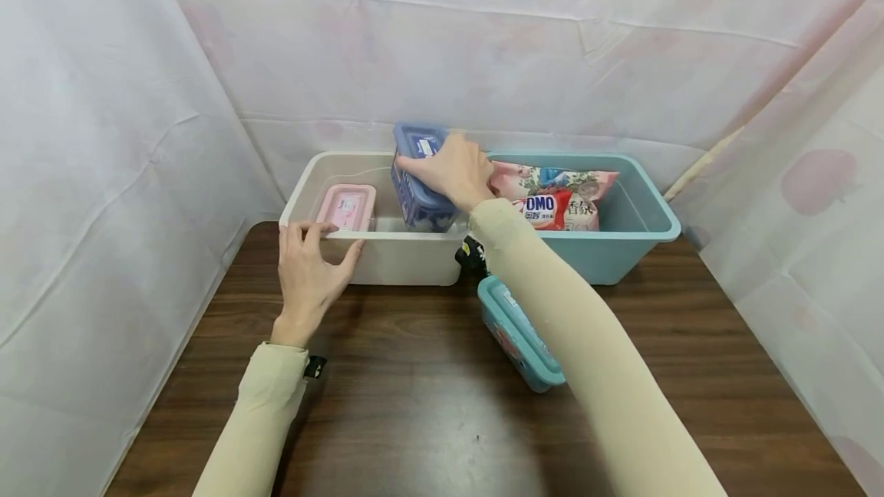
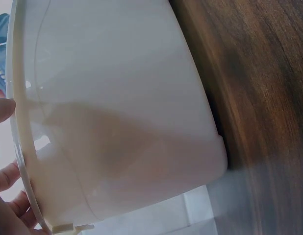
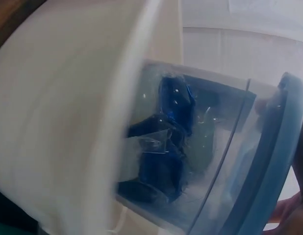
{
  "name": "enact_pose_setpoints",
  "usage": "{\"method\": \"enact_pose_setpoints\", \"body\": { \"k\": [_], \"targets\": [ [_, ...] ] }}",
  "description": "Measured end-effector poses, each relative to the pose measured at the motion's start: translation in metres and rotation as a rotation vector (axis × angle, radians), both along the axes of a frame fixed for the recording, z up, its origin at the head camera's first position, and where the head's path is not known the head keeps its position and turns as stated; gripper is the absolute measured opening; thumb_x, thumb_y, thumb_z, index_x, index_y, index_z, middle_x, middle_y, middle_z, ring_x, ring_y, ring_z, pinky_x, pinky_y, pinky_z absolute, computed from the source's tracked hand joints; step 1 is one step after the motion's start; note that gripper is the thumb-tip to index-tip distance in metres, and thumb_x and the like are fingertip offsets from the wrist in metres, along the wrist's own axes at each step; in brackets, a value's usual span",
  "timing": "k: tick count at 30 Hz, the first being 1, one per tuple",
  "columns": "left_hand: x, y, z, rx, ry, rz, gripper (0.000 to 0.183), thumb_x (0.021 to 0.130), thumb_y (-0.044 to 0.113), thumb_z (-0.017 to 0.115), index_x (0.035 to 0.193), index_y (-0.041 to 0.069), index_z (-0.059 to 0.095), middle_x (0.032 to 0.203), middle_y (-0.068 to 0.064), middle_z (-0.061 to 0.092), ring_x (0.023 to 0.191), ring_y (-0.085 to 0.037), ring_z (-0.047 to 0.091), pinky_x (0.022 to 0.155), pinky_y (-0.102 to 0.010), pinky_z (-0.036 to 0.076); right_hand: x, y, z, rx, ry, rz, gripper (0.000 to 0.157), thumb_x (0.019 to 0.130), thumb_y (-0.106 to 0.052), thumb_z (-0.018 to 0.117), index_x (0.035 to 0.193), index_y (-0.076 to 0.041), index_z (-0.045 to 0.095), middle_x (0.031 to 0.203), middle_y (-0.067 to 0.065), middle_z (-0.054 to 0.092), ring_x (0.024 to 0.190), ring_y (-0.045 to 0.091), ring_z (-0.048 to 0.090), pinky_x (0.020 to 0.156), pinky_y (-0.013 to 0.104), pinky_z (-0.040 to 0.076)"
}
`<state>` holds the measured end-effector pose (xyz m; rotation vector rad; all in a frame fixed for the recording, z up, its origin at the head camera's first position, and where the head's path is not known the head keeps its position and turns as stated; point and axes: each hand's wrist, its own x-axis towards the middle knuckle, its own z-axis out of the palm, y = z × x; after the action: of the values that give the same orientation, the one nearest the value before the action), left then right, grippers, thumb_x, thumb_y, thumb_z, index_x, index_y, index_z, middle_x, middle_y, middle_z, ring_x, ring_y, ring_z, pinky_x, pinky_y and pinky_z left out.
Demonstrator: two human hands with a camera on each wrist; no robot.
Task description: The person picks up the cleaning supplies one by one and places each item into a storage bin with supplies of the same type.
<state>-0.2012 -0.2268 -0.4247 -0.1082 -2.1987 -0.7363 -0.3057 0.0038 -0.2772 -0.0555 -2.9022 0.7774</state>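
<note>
Placing blue box (image 1: 418, 196) into white bin (image 1: 407, 261), apparently; right hand (image 1: 456, 171) fingers grip box, left hand (image 1: 309, 274) fingers grip bin. Next likely: settle beside pink box (image 1: 347, 208), release.

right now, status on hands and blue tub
Right hand gripping blue tub, tilted, lower part inside white bin. Left hand holding bin's front rim. Pink tub in bin, seemingly clear.
</note>
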Motion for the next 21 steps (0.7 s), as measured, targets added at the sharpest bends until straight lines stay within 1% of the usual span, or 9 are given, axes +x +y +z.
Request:
{"method": "enact_pose_setpoints", "body": {
  "k": [3,5,6,7,10,12,18,21],
  "targets": [
    [0.0,0.0,0.0,0.0,0.008,-0.003,0.057,0.081,0.046,0.088,0.108,-0.002,0.071,0.106,-0.025,0.057,0.114,-0.05,0.054,0.105,-0.062,0.046,-0.003,-0.003,-0.013,-0.039,0.023,0.002,0.078,0.069,-0.086,0.071,0.115,-0.024,0.063,0.094,-0.001,0.068,0.083,0.021,0.066,0.07,0.043,0.054],
    [0.0,0.001,-0.001,-0.002,0.009,-0.006,0.057,0.081,0.045,0.088,0.108,-0.002,0.07,0.106,-0.025,0.057,0.115,-0.05,0.054,0.114,-0.062,0.043,-0.004,-0.005,-0.022,-0.057,0.042,0.001,0.078,0.07,-0.086,0.072,0.115,-0.022,0.062,0.093,-0.001,0.067,0.081,0.02,0.066,0.067,0.041,0.053],
    [0.0,0.001,-0.001,-0.005,0.008,-0.008,0.057,0.082,0.045,0.088,0.108,-0.002,0.07,0.107,-0.025,0.057,0.115,-0.05,0.054,0.115,-0.062,0.043,-0.004,-0.006,-0.025,-0.061,0.047,-0.004,0.078,0.07,-0.085,0.073,0.114,-0.021,0.062,0.092,0.0,0.067,0.081,0.021,0.065,0.066,0.041,0.053],
    [0.0,0.002,-0.001,-0.007,0.006,-0.01,0.057,0.082,0.045,0.088,0.108,-0.002,0.07,0.107,-0.025,0.057,0.116,-0.051,0.054,0.119,-0.062,0.04,-0.004,-0.007,-0.028,-0.059,0.048,-0.009,0.078,0.07,-0.085,0.073,0.112,-0.021,0.061,0.092,0.0,0.066,0.082,0.021,0.064,0.066,0.041,0.053],
    [0.0,0.003,-0.002,-0.01,0.003,-0.013,0.057,0.082,0.045,0.088,0.108,-0.002,0.071,0.108,-0.026,0.058,0.116,-0.051,0.055,0.121,-0.063,0.038,-0.003,-0.011,-0.035,-0.045,0.028,-0.015,0.076,0.07,-0.085,0.072,0.106,-0.02,0.061,0.092,0.001,0.065,0.084,0.021,0.063,0.069,0.04,0.053],
    [0.0,0.003,-0.001,-0.009,0.003,-0.009,0.057,0.082,0.045,0.088,0.109,-0.002,0.071,0.108,-0.026,0.059,0.115,-0.05,0.055,0.116,-0.063,0.042,-0.003,-0.014,-0.039,-0.036,0.004,-0.018,0.074,0.07,-0.085,0.072,0.103,-0.02,0.061,0.091,0.0,0.065,0.084,0.021,0.062,0.071,0.042,0.052],
    [0.001,0.002,0.001,-0.007,0.003,-0.001,0.058,0.081,0.046,0.088,0.109,-0.002,0.071,0.109,-0.025,0.058,0.115,-0.049,0.054,0.11,-0.063,0.045,-0.005,-0.025,-0.052,0.0,-0.044,-0.01,0.068,0.072,-0.085,0.071,0.091,-0.019,0.063,0.085,0.001,0.066,0.078,0.021,0.064,0.07,0.041,0.052],
    [0.001,0.001,0.0,-0.011,0.008,-0.001,0.057,0.081,0.045,0.088,0.108,-0.002,0.071,0.108,-0.025,0.058,0.113,-0.049,0.054,0.105,-0.063,0.046,-0.006,-0.03,-0.058,0.02,-0.063,-0.003,0.067,0.073,-0.083,0.07,0.088,-0.019,0.063,0.085,0.002,0.065,0.079,0.021,0.063,0.072,0.041,0.051]
  ]
}}
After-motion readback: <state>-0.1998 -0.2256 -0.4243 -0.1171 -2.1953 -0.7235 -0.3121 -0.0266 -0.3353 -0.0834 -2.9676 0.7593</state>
